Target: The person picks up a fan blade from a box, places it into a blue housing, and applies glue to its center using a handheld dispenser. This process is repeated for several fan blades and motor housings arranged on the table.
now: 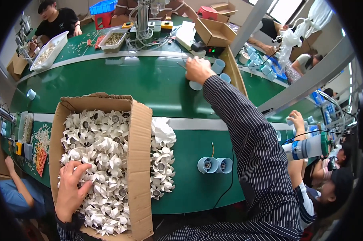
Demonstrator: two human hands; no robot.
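Observation:
My left hand (71, 188) reaches into a cardboard box (140, 168), thumb and fingers apart over the heap of white fan wheels (105, 160), touching those under its fingertips. My right arm stretches far across the green belt. At its end my right hand (198, 70) is closed, with a thin dark tip poking out at its left; the rest of what it holds is hidden. Just below that hand is a light-blue plastic cup (195, 86). Two more cups, a far one (218, 66) and a nearer one (225, 78), stand to its right.
More fan wheels (162, 172) and a white cloth or bag (163, 130) lie right of the box. Two blue motor housings (207, 165) stand on the near table, one with an orange wire. A metal post (306, 84) slants at the right. Co-workers sit around.

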